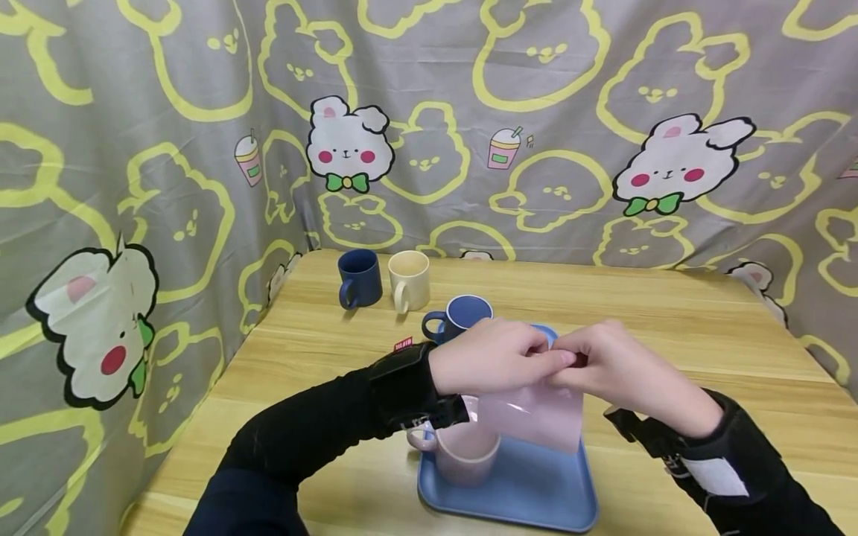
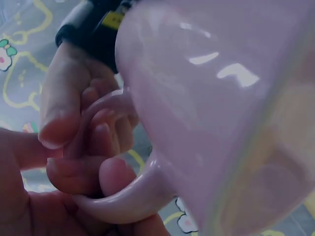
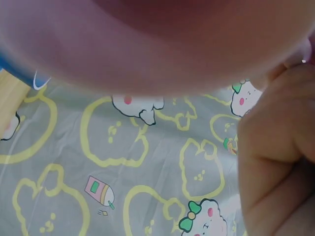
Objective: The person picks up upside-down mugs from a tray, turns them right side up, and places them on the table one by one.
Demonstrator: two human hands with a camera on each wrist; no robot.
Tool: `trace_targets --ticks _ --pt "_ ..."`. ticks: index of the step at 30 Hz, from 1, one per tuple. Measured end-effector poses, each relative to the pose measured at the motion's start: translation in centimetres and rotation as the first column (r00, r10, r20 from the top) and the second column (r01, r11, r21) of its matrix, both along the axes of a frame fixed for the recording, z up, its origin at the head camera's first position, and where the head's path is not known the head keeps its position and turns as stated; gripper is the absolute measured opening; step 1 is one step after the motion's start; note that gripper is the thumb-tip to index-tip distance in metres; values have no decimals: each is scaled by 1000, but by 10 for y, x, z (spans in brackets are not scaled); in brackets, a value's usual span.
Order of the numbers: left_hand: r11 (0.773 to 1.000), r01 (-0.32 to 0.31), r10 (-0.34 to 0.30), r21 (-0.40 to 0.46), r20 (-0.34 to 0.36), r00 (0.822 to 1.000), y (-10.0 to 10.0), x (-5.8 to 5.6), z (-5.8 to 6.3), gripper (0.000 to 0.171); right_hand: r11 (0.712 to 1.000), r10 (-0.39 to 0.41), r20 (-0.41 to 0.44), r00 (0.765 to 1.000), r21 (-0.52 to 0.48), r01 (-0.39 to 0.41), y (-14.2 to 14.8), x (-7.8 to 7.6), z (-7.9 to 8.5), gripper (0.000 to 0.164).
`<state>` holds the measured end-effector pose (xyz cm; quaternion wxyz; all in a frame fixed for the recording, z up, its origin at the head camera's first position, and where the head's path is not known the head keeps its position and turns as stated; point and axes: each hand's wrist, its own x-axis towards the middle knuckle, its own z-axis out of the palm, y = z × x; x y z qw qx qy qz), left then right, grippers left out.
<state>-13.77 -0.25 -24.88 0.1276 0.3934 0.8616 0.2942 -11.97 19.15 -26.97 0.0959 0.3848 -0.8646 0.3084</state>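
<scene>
A glossy pink mug (image 1: 536, 420) is held tilted on its side above the blue tray (image 1: 536, 484). My left hand (image 1: 492, 356) and right hand (image 1: 620, 365) meet at its handle. Close up in the left wrist view, fingers of both hands curl through and around the pink handle (image 2: 115, 209). The mug's body fills the top of the right wrist view, blurred. Below the raised mug, a second pink mug (image 1: 465, 461) stands upright on the tray, its handle pointing left. A navy mug (image 1: 469, 313) with a white rim stands at the tray's far end, partly behind my left hand.
Farther back on the wooden table (image 1: 637, 313), a dark blue mug (image 1: 360, 279) and a cream mug (image 1: 410, 281) stand side by side. A grey curtain (image 1: 456, 74) with yellow cartoon outlines hangs behind the table and along its left side.
</scene>
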Motion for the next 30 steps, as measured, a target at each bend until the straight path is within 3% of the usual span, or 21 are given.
trace_targets --ticks 5,8,11,14,17,23,27,30 --pt "1000 -2 2 -18 12 1000 -3 -8 8 41 997 -3 -47 999 -75 -1 -1 -3 -3 31" --pt "999 -30 30 -22 19 999 -6 -13 11 46 990 -34 -7 999 -135 33 5 -5 -8 20" --pt "997 -74 75 -30 5 997 -9 -19 14 49 975 -130 76 989 -174 141 19 -6 -18 7" --pt "992 -125 124 -33 -14 992 -11 -27 17 52 951 -254 129 959 -149 272 35 -6 -34 8" --pt "988 -154 153 -30 -42 987 -14 -37 19 53 918 -378 122 918 -74 389 49 -8 -52 17" --pt "987 -163 163 4 -51 985 -22 -60 20 41 868 -493 205 845 58 493 76 -6 -88 45" --pt "977 -215 215 -4 22 976 -30 -76 22 25 847 -531 253 809 114 520 88 -3 -107 54" --pt "962 -268 258 43 164 952 -36 -88 24 23 837 -545 267 795 113 536 95 -1 -119 56"
